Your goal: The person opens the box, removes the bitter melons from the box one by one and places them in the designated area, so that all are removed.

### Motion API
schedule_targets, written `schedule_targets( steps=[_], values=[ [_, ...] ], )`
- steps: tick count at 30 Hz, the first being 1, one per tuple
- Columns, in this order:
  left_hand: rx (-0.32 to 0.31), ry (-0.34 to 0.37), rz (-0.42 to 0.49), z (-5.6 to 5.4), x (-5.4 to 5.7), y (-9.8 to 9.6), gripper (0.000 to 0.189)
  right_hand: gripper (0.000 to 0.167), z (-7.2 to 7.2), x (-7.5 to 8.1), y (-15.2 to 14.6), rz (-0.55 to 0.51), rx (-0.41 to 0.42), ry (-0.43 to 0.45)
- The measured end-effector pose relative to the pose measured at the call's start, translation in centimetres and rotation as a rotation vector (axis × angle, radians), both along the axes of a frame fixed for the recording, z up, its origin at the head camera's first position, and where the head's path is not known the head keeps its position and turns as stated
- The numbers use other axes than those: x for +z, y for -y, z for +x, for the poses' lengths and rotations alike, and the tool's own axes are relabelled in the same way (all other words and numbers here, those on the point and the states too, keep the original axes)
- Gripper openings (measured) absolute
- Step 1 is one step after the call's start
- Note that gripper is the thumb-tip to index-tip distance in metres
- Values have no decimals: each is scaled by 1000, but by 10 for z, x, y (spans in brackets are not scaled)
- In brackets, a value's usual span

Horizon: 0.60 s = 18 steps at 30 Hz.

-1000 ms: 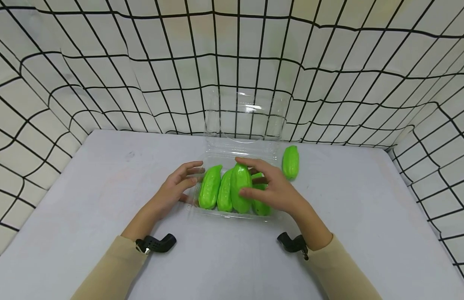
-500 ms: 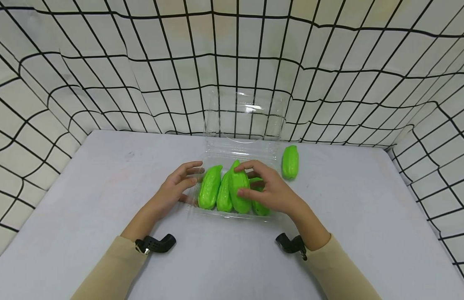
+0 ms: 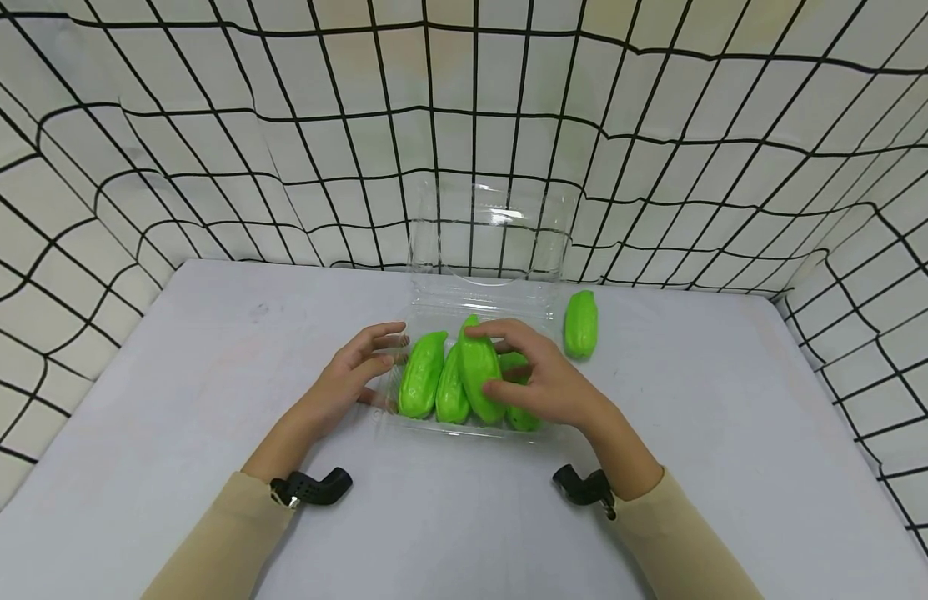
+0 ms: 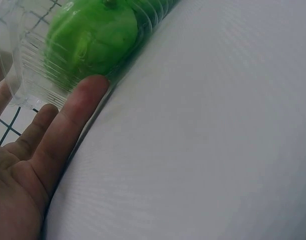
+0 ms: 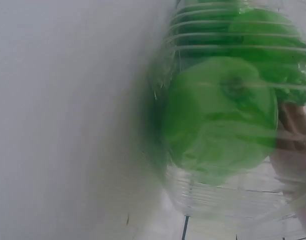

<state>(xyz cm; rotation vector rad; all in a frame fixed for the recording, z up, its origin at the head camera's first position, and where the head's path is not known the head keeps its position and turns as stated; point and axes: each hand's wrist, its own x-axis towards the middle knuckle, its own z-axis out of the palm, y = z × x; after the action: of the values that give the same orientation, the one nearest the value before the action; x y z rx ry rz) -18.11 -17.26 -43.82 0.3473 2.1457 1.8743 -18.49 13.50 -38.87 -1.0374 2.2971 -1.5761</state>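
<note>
In the head view a clear plastic clamshell box (image 3: 464, 432) holds several glossy green bitter melons, side by side and upright in the picture. My right hand (image 3: 549, 379) reaches over its right part and grips one bitter melon (image 3: 480, 379) between thumb and fingers. This one leans left across its neighbours. Partly behind the hand lies another bitter melon (image 3: 522, 417). My left hand (image 3: 348, 375) rests against the box's left wall, fingers fairly straight, beside the leftmost bitter melon (image 3: 422, 375). The left wrist view shows its fingertip (image 4: 95, 85) touching the plastic.
The box's lid (image 3: 494, 229) stands open at the back, close to the black wire grid (image 3: 474, 112). One loose bitter melon (image 3: 581, 325) lies on the white table (image 3: 696, 400) right of the box. The grid also rises at both sides.
The gripped bitter melon has tilted, its top swinging left and its bottom slightly right, with my right hand moving slightly. The left hand has stayed in place.
</note>
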Motion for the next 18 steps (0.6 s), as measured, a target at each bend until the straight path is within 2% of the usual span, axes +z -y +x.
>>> schedule_targets(
  steps=[5, 18],
  values=[
    [0, -3, -1, 0, 1, -1, 49, 58, -1, 1, -2, 8, -28, -23],
    [-2, -3, 3, 0, 0, -1, 49, 58, -1, 7, -6, 3, -62, -3]
  ],
)
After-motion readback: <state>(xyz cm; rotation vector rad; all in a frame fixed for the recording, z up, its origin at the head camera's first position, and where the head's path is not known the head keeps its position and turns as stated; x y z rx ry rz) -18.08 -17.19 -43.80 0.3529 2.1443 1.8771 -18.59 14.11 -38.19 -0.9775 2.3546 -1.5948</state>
